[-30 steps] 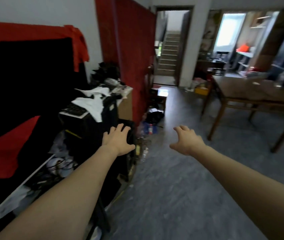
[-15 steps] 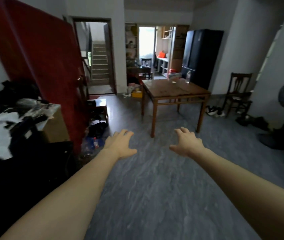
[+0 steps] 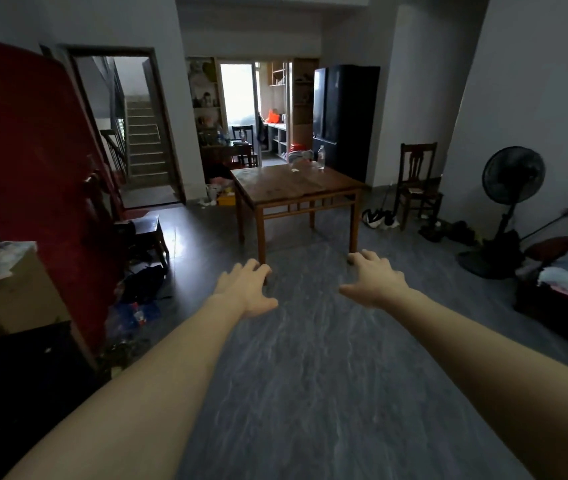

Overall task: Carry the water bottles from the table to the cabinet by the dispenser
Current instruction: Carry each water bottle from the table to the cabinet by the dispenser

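Note:
A clear water bottle (image 3: 321,157) stands upright at the far right corner of a brown wooden table (image 3: 275,192) in the middle of the room, several steps ahead. A crumpled clear plastic thing (image 3: 300,156) lies near it on the far edge. My left hand (image 3: 248,289) and my right hand (image 3: 374,277) are stretched out over the grey floor, palms down, fingers apart, holding nothing. Both hands are well short of the table. No cabinet or dispenser is recognisable.
A red panel (image 3: 26,168) and cluttered boxes (image 3: 9,289) line the left side, with bags on the floor. A wooden chair (image 3: 417,185), a standing fan (image 3: 511,202) and a bed edge (image 3: 566,271) sit on the right. A dark fridge (image 3: 341,116) stands behind the table.
The view has swung right from the cluttered left side and now faces the table and bottle head-on. Both hands stay outstretched and empty.

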A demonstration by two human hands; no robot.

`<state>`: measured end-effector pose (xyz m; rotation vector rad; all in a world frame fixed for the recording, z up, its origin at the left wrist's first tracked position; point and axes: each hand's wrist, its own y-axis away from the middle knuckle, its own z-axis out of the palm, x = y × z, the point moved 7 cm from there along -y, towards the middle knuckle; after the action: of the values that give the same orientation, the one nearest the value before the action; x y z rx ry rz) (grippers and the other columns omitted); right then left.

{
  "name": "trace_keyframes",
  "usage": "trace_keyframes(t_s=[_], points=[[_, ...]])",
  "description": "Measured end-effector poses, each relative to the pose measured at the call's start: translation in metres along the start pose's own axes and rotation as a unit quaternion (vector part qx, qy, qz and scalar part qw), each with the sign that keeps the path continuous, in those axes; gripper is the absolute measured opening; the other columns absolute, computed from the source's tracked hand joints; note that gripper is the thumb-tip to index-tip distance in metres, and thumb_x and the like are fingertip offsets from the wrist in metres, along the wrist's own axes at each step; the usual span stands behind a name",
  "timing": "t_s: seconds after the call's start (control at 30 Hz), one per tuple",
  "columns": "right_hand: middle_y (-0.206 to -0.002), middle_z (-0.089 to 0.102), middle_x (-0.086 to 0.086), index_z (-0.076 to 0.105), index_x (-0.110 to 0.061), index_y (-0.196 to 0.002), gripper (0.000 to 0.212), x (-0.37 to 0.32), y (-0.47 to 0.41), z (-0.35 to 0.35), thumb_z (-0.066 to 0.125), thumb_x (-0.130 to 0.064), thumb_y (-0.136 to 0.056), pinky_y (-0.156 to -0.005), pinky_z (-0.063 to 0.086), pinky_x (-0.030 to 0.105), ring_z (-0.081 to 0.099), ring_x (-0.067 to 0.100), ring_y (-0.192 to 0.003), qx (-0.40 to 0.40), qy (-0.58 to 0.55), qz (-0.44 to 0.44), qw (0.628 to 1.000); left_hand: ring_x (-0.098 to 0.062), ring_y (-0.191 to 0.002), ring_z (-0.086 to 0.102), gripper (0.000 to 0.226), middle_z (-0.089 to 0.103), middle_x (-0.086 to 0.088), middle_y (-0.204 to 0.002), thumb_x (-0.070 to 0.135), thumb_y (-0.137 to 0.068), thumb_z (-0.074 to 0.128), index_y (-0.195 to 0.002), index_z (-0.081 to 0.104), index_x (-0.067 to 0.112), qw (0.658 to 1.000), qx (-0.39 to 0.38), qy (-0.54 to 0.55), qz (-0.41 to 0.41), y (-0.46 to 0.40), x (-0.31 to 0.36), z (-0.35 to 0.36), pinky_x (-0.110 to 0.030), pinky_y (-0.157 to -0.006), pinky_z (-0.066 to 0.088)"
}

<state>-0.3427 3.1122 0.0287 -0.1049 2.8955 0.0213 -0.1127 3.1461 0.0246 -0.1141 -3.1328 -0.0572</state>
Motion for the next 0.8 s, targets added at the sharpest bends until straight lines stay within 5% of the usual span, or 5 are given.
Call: trace_keyframes(t_s=[0.37, 0.8], points=[[-0.163, 0.013, 0.0, 0.022, -0.029, -0.152, 0.08, 0.075, -0.079, 0.008, 0.058, -0.053, -0.085, -0.112, 0.029, 0.054, 0.023, 0.028, -0.145, 0.0, -0.016, 0.026, 1.0, -0.029, -0.141, 0.037, 0.078, 0.032, -0.001, -0.157, 0.054, -0.09, 0.059, -0.156, 0.026, 0.029, 1.0, -0.02, -0.011, 0.021, -0.111, 0.054, 0.026, -0.047, -0.108, 0.038], [-0.163, 0.008, -0.002, 0.021, -0.032, -0.153, 0.081, 0.096, -0.307, -0.01, 0.061, -0.052, -0.085, -0.114, 0.024, 0.054, 0.016, 0.027, -0.147, -0.021, 0.012, 0.025, 0.999, -0.029, -0.14, 0.037, 0.078, 0.031, -0.002, -0.157, 0.054, -0.09, 0.059, -0.156, 0.026, 0.029, 0.999, -0.033, 0.012, 0.035, -0.35, 0.036, 0.028, -0.049, -0.11, 0.036]])
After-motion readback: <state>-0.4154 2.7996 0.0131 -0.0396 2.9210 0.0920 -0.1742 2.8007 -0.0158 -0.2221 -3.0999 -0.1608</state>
